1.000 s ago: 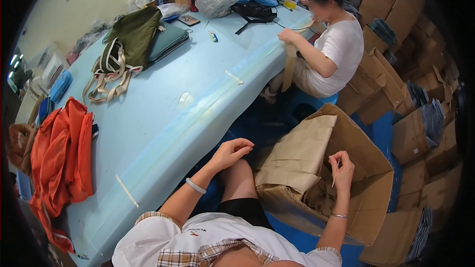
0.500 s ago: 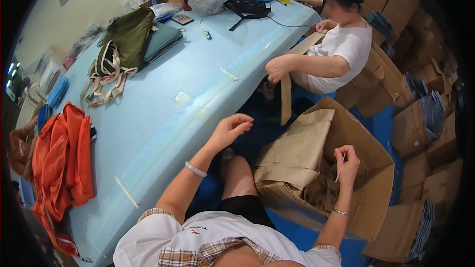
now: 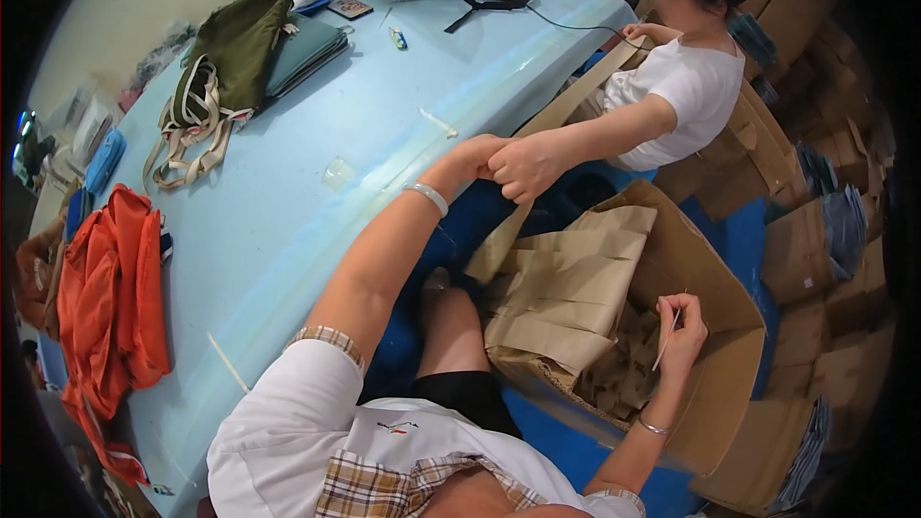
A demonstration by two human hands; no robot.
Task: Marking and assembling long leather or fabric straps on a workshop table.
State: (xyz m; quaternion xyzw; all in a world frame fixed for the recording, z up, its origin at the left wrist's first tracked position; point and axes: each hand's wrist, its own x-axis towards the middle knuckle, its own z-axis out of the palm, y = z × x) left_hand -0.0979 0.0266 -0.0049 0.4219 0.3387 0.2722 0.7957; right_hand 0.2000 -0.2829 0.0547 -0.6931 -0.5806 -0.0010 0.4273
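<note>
left hand [image 3: 472, 155]: closed fingers meeting co-worker's hand [image 3: 523, 166] over a folded paper piece [image 3: 501, 245]; which one grips it, can't tell
right hand [image 3: 683, 331]: pinching thin strip [image 3: 669, 338] above box [image 3: 715, 326]
tip: take the piece firmly before the other hand lets go; keep strip clear of stack [image 3: 566, 293]

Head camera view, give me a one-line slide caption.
Left hand meets a co-worker's hand over a cardboard box; right hand holds a thin strip.
</note>
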